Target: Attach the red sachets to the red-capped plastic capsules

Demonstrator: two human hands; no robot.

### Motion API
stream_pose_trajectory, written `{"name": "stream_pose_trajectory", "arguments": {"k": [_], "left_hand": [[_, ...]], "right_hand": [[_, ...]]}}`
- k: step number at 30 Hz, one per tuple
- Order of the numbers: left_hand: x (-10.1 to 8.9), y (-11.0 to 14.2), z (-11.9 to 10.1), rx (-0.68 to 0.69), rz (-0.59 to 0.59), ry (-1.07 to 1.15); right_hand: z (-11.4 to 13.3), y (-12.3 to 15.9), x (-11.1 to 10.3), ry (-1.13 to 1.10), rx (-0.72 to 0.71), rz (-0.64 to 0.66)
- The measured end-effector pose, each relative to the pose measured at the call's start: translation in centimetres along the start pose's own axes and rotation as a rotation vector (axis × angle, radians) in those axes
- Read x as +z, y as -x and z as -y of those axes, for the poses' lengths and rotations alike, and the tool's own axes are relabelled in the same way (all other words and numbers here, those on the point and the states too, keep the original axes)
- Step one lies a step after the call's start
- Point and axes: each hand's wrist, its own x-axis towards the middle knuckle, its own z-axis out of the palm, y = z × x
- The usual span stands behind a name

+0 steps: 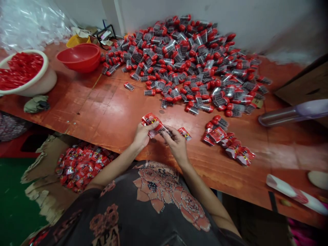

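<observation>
My left hand (141, 136) is closed on a red printed packet (148, 118), thumb on top. A dark-filled clear tube (165, 131) meets the packet's right side, and my right hand (176, 142) pinches it. Fingers cover part of the join, so how the two fit together is hidden. Just right of my right hand lies a red printed piece (185, 133) on the orange table (102, 116). Farther right, several red printed cards (232, 145) spread in an overlapping row. Behind my hands rises a big heap of clear tubes with red caps (179, 61).
At the left stand a white tub (48, 73) of red parts and red bowls (79, 58). Below the table edge, a torn carton (42, 177) holds red packets (82, 165). A long clear cylinder (279, 115) and a white-and-red roll (294, 194) lie right.
</observation>
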Motion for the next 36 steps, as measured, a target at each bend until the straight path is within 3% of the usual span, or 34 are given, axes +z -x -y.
{"name": "stream_pose_trajectory", "arguments": {"k": [6, 12, 21, 29, 36], "left_hand": [[0.3, 1.1, -0.6, -0.030, 0.026, -0.144], [-0.2, 0.8, -0.6, -0.046, 0.081, -0.142], [-0.3, 0.9, -0.2, -0.016, 0.029, -0.154], [0.2, 1.8, -0.4, -0.033, 0.055, -0.292], [0.3, 1.9, 0.0, -0.004, 0.006, -0.191]], "right_hand": [[-0.8, 0.3, 0.0, 0.041, -0.108, -0.069], [-0.2, 0.3, 0.2, -0.154, 0.037, 0.010], [-0.3, 0.1, -0.7, -0.022, -0.103, -0.035], [0.0, 0.5, 0.4, -0.128, -0.019, -0.141], [-0.3, 0.7, 0.5, -0.121, -0.020, -0.160]]}}
